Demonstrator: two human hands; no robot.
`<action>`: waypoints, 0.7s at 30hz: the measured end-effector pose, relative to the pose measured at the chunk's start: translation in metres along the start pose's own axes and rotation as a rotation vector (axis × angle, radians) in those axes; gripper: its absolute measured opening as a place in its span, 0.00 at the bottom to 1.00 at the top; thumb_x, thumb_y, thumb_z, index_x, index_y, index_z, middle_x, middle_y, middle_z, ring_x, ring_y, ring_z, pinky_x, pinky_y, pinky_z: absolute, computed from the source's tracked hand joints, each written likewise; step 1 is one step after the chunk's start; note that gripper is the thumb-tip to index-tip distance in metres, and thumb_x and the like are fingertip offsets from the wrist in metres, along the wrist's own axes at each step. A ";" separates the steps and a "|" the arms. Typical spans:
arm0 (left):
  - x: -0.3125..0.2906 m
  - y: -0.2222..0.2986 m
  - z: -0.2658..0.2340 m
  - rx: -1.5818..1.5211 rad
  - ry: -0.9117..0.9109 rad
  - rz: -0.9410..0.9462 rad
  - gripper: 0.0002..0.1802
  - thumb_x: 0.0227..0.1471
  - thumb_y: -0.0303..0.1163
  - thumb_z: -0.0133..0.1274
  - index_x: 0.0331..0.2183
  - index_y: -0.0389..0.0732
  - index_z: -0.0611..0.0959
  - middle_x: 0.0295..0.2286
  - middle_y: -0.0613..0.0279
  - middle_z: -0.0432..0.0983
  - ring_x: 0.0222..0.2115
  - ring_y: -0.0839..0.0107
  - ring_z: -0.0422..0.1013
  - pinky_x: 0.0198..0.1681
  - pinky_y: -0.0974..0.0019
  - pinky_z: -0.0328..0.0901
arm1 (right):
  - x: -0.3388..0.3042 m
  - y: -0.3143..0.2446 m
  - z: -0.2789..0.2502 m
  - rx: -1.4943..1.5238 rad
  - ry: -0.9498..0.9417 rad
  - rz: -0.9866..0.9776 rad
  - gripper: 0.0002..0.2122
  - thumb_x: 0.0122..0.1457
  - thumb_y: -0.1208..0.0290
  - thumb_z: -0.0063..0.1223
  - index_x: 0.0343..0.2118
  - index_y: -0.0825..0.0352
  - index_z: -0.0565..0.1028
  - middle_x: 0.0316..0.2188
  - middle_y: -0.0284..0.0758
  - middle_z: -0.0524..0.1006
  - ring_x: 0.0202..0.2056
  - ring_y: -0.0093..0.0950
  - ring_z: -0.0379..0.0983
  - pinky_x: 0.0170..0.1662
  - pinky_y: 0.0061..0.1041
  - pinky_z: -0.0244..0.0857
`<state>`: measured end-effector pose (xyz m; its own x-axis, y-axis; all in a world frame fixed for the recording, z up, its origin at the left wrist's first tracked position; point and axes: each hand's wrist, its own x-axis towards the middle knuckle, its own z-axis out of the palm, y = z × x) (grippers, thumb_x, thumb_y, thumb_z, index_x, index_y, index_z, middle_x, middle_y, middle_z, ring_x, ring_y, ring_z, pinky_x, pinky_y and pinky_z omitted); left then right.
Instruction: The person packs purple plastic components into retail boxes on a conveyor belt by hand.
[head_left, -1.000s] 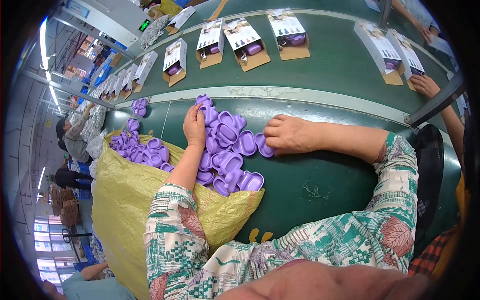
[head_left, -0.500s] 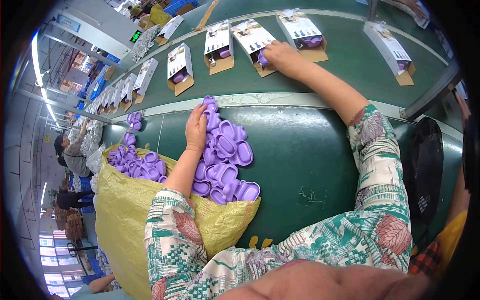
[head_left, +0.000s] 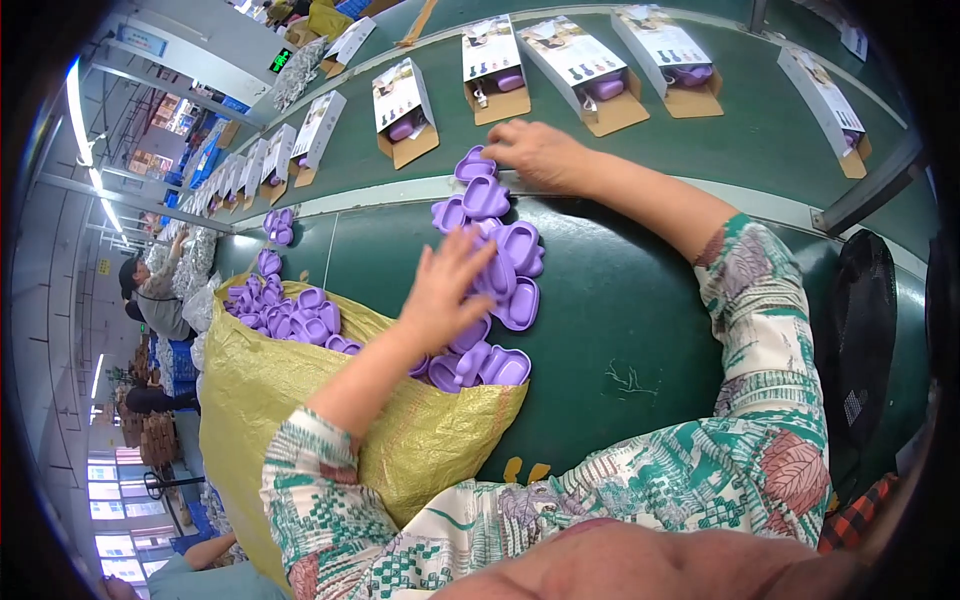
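One purple shell [head_left: 474, 166], lengthwise apparently diagonal

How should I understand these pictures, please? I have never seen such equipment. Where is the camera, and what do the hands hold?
There is no machine: these are a person's bare hands. Every picture comes from one fisheye camera worn on the head, looking down, so straight edges bend.

On the smooth dark-green table lies a pile of glossy purple, shallow, rounded pieces, beside an open yellow woven sack containing more.

The left hand, blurred, spreads its fingers over the pile. The right hand has its fingertips at the pile's farthest piece; whether it grips is unclear. Beyond lie open white cardboard boxes.
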<state>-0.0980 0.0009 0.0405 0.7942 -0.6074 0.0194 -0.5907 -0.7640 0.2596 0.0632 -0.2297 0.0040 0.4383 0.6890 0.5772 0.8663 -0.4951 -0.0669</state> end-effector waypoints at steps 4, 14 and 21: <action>-0.013 0.035 0.008 0.063 -0.095 0.101 0.44 0.40 0.48 0.59 0.58 0.50 0.62 0.60 0.54 0.48 0.62 0.51 0.42 0.58 0.34 0.39 | 0.005 -0.001 0.017 0.058 -0.005 -0.075 0.07 0.50 0.71 0.47 0.33 0.63 0.71 0.34 0.36 0.69 0.41 0.35 0.67 0.40 0.35 0.64; 0.035 0.001 0.015 0.179 0.061 0.142 0.38 0.43 0.46 0.57 0.57 0.53 0.64 0.58 0.58 0.55 0.61 0.55 0.47 0.57 0.38 0.44 | -0.013 0.052 -0.023 -0.328 0.092 0.154 0.07 0.50 0.72 0.45 0.32 0.62 0.73 0.32 0.34 0.72 0.40 0.33 0.68 0.39 0.33 0.62; 0.075 -0.005 0.022 0.204 0.108 0.126 0.35 0.45 0.45 0.55 0.56 0.53 0.65 0.58 0.59 0.55 0.60 0.56 0.48 0.57 0.36 0.45 | -0.025 0.118 -0.028 -0.561 0.211 0.493 0.06 0.50 0.72 0.46 0.30 0.60 0.74 0.32 0.34 0.72 0.41 0.32 0.69 0.40 0.35 0.63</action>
<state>-0.0388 -0.0453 0.0196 0.7169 -0.6819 0.1451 -0.6935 -0.7188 0.0484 0.1475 -0.3201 0.0040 0.6377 0.2320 0.7345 0.3072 -0.9510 0.0337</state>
